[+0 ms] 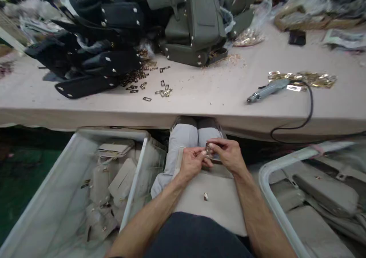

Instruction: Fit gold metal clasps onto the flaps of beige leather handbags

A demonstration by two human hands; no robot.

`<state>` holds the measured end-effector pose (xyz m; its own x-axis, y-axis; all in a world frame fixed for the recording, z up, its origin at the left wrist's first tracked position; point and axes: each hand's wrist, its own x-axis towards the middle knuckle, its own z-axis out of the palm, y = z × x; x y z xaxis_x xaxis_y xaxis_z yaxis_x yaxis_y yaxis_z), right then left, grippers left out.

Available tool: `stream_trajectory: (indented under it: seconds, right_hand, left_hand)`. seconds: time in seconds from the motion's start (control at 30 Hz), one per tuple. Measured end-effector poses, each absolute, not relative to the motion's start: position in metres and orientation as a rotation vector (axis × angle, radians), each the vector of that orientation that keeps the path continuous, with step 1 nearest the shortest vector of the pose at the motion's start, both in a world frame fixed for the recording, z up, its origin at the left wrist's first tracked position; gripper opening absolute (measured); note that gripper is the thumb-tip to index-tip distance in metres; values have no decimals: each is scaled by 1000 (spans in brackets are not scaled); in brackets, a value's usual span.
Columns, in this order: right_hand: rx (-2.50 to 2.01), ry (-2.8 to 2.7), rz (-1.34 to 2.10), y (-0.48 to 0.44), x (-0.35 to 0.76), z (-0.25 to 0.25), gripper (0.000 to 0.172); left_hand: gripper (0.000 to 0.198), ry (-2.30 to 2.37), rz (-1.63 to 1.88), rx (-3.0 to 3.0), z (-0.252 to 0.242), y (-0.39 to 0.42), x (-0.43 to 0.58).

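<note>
From my head, I see my left hand (193,162) and my right hand (228,155) both pinching one small metal piece (207,148), with my fingers closed on it from each side, so neither hand is nearer. Its long side looks like it points away from my dark shirt (197,237) toward the table (200,101) (it is so tiny and blurry that I can't be sure). The pale bag (211,212) lies under my hands, between my arms, and its shiny catch (206,196) sits closer to me than the metal piece does.
</note>
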<state>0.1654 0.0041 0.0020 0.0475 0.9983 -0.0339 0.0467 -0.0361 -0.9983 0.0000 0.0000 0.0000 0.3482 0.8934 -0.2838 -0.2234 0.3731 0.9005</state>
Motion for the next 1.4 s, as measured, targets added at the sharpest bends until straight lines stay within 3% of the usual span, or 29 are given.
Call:
stream_trajectory:
  seconds: [0.17,0.7,0.97,1.13,1.23,1.4]
  right_hand:
    - [-1300,-1115,1213,7,162,1,31]
    - [-1386,-1162,1181,11,157,-4,31]
    - [-1251,-1190,1192,14,149,1,24]
    - [-1281,-1163,1249,13,145,3,30]
    - [-1452,-1261,1001,19,164,21,35]
    - [-1843,-1089,69,73,246,62,36]
  left_hand:
    - [48,945,868,887,3,2,1]
    - [28,1212,879,1079,4,-2,7]
    - [42,1158,951,1037,-12,1,7]
    - [51,1120,981,1036,-13,4,7]
    - [55,1183,975,1063,-8,2,4]
    - [60,1223,1001,1077,-17,0,-2]
